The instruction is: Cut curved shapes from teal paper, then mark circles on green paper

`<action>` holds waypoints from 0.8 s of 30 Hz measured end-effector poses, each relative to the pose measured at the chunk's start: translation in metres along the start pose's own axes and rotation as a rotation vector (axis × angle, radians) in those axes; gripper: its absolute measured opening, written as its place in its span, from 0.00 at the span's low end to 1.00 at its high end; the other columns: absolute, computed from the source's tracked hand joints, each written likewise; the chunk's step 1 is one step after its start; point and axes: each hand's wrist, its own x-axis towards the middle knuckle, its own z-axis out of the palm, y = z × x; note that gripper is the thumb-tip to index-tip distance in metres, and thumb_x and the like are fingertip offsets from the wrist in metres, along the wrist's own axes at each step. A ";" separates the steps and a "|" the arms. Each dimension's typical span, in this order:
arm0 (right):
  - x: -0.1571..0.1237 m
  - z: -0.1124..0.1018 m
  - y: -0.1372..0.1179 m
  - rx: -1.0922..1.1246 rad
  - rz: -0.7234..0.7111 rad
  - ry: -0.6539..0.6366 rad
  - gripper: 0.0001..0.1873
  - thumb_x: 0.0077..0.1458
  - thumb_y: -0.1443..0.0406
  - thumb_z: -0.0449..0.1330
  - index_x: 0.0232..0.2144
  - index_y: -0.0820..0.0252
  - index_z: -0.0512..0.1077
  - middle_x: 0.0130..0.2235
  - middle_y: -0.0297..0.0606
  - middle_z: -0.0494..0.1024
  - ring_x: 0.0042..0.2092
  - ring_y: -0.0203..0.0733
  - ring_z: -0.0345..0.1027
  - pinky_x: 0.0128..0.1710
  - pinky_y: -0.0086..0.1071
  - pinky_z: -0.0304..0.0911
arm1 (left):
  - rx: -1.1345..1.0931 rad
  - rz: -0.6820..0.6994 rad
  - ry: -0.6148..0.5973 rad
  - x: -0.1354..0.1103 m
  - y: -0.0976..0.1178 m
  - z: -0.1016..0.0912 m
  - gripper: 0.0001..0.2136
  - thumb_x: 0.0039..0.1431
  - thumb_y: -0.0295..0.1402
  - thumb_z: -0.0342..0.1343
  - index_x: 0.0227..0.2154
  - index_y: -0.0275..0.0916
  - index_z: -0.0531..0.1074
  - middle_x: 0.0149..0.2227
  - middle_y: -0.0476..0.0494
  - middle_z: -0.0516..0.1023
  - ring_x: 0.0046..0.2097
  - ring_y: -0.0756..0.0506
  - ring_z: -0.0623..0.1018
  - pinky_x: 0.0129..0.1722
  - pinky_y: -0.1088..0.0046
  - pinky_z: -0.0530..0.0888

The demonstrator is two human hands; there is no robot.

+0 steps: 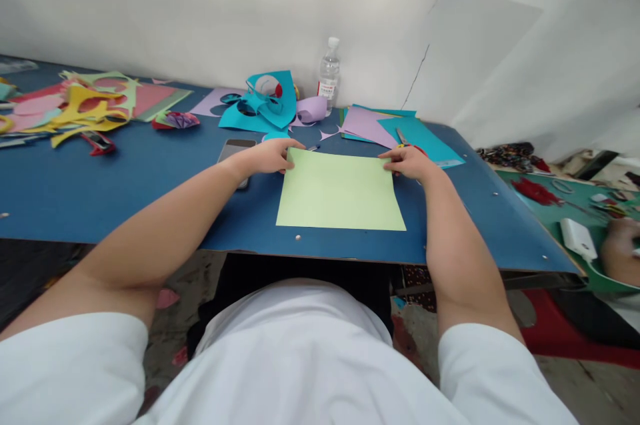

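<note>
A light green sheet of paper (340,193) lies flat on the blue table (100,198) in front of me. My left hand (267,157) pinches its far left corner, fingers closed on the edge. My right hand (409,162) pinches the far right corner the same way. A phone (235,150) lies face up just beside my left wrist. Scissors with a red handle (407,143) lie just behind my right hand on a teal sheet.
Teal and purple sheets (395,128) lie at the back right, a water bottle (329,75) and cut teal scraps (263,105) at the back, yellow and pink cuttings (80,105) at the far left. A green table (565,211) with another person's hand (620,245) is at the right.
</note>
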 end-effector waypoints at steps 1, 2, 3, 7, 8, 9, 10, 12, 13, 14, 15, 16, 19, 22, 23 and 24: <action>0.000 0.000 0.000 0.000 0.003 0.002 0.19 0.61 0.67 0.75 0.54 0.55 0.92 0.31 0.36 0.81 0.34 0.43 0.74 0.45 0.42 0.77 | 0.004 0.000 0.002 0.000 0.000 0.000 0.39 0.58 0.31 0.70 0.75 0.42 0.79 0.38 0.43 0.87 0.45 0.36 0.90 0.52 0.62 0.87; 0.000 0.000 0.000 0.000 0.005 0.005 0.18 0.60 0.67 0.75 0.53 0.55 0.92 0.31 0.36 0.80 0.34 0.43 0.74 0.45 0.42 0.76 | 0.007 -0.001 0.005 0.000 0.000 0.000 0.39 0.58 0.31 0.69 0.75 0.42 0.79 0.38 0.43 0.87 0.44 0.36 0.90 0.52 0.62 0.87; 0.000 0.000 0.000 -0.001 0.006 0.005 0.18 0.60 0.67 0.75 0.53 0.55 0.92 0.31 0.36 0.80 0.34 0.43 0.74 0.45 0.41 0.76 | 0.006 -0.003 0.007 0.000 0.000 0.001 0.39 0.57 0.30 0.69 0.75 0.42 0.79 0.39 0.43 0.87 0.44 0.37 0.90 0.52 0.62 0.88; -0.001 0.000 -0.002 -0.033 -0.024 0.013 0.15 0.61 0.65 0.74 0.51 0.54 0.91 0.32 0.36 0.79 0.35 0.44 0.73 0.44 0.41 0.74 | -0.026 -0.004 0.005 0.002 -0.001 0.003 0.38 0.55 0.28 0.69 0.72 0.44 0.81 0.40 0.43 0.87 0.42 0.37 0.91 0.51 0.64 0.88; -0.001 0.001 -0.002 -0.045 -0.034 0.016 0.15 0.61 0.65 0.74 0.50 0.55 0.90 0.32 0.36 0.79 0.36 0.44 0.73 0.45 0.41 0.74 | -0.029 -0.001 0.004 0.002 -0.001 0.004 0.38 0.55 0.29 0.69 0.72 0.44 0.82 0.40 0.43 0.87 0.42 0.37 0.91 0.50 0.63 0.88; -0.001 0.001 -0.002 -0.055 -0.043 0.020 0.15 0.61 0.65 0.73 0.50 0.55 0.90 0.33 0.36 0.79 0.36 0.44 0.73 0.45 0.41 0.73 | -0.030 0.001 0.006 0.002 -0.002 0.004 0.38 0.55 0.29 0.69 0.72 0.44 0.81 0.39 0.43 0.87 0.42 0.37 0.91 0.50 0.63 0.88; -0.001 0.002 -0.002 -0.059 -0.050 0.030 0.15 0.61 0.65 0.72 0.50 0.55 0.89 0.33 0.36 0.79 0.37 0.44 0.72 0.46 0.42 0.73 | -0.029 0.004 0.009 0.003 -0.003 0.005 0.38 0.55 0.29 0.69 0.72 0.43 0.81 0.39 0.43 0.87 0.42 0.37 0.91 0.50 0.63 0.88; 0.000 0.003 -0.001 -0.042 -0.076 0.084 0.15 0.61 0.64 0.71 0.50 0.56 0.88 0.35 0.37 0.79 0.38 0.45 0.72 0.47 0.43 0.72 | -0.023 0.017 0.036 0.004 -0.005 0.005 0.38 0.56 0.30 0.69 0.73 0.42 0.80 0.38 0.44 0.86 0.41 0.38 0.89 0.50 0.62 0.87; 0.001 0.003 -0.001 -0.023 -0.098 0.135 0.16 0.61 0.63 0.71 0.51 0.56 0.88 0.35 0.38 0.79 0.38 0.46 0.73 0.47 0.44 0.73 | -0.020 0.031 0.070 0.005 -0.006 0.004 0.38 0.57 0.31 0.68 0.73 0.42 0.79 0.38 0.45 0.85 0.40 0.39 0.88 0.50 0.62 0.86; 0.003 0.003 -0.001 0.001 -0.127 0.201 0.16 0.61 0.62 0.71 0.51 0.56 0.87 0.36 0.38 0.79 0.39 0.47 0.73 0.48 0.45 0.73 | -0.020 0.051 0.121 0.006 -0.007 0.004 0.38 0.58 0.31 0.68 0.74 0.41 0.78 0.38 0.45 0.85 0.40 0.40 0.87 0.50 0.62 0.85; 0.003 0.002 -0.001 0.030 -0.161 0.275 0.17 0.61 0.59 0.71 0.51 0.55 0.86 0.36 0.38 0.78 0.39 0.48 0.73 0.48 0.45 0.73 | -0.028 0.081 0.189 0.008 -0.008 0.003 0.37 0.59 0.31 0.67 0.74 0.40 0.78 0.38 0.45 0.84 0.40 0.40 0.86 0.50 0.62 0.85; 0.004 0.000 -0.001 0.060 -0.197 0.350 0.18 0.61 0.56 0.71 0.52 0.54 0.85 0.36 0.38 0.77 0.39 0.49 0.74 0.47 0.46 0.74 | -0.043 0.120 0.270 0.010 -0.009 0.002 0.36 0.60 0.32 0.67 0.74 0.40 0.77 0.39 0.45 0.83 0.40 0.41 0.85 0.51 0.62 0.84; 0.002 -0.009 -0.005 0.123 -0.317 0.558 0.24 0.65 0.44 0.69 0.53 0.51 0.82 0.37 0.40 0.76 0.41 0.52 0.75 0.45 0.47 0.76 | -0.120 0.262 0.525 0.014 -0.009 -0.002 0.32 0.64 0.34 0.66 0.71 0.40 0.77 0.40 0.45 0.82 0.43 0.42 0.84 0.54 0.60 0.85; -0.003 -0.016 -0.011 0.129 -0.431 0.703 0.30 0.70 0.37 0.64 0.56 0.50 0.81 0.40 0.44 0.76 0.44 0.55 0.77 0.44 0.49 0.77 | -0.197 0.371 0.694 0.012 -0.006 -0.003 0.29 0.68 0.37 0.65 0.70 0.44 0.75 0.41 0.44 0.83 0.45 0.40 0.85 0.53 0.58 0.86; -0.005 -0.017 -0.013 0.129 -0.459 0.730 0.31 0.71 0.36 0.63 0.58 0.50 0.80 0.41 0.45 0.77 0.45 0.56 0.78 0.44 0.49 0.77 | -0.213 0.396 0.728 0.010 -0.005 -0.002 0.27 0.69 0.39 0.64 0.70 0.46 0.75 0.42 0.43 0.83 0.46 0.40 0.85 0.52 0.58 0.87; -0.006 -0.018 -0.014 0.133 -0.480 0.743 0.32 0.72 0.35 0.62 0.59 0.50 0.80 0.42 0.46 0.77 0.47 0.57 0.79 0.45 0.50 0.78 | -0.218 0.418 0.755 0.008 -0.005 -0.001 0.25 0.71 0.41 0.64 0.69 0.47 0.75 0.44 0.42 0.83 0.47 0.39 0.85 0.52 0.57 0.87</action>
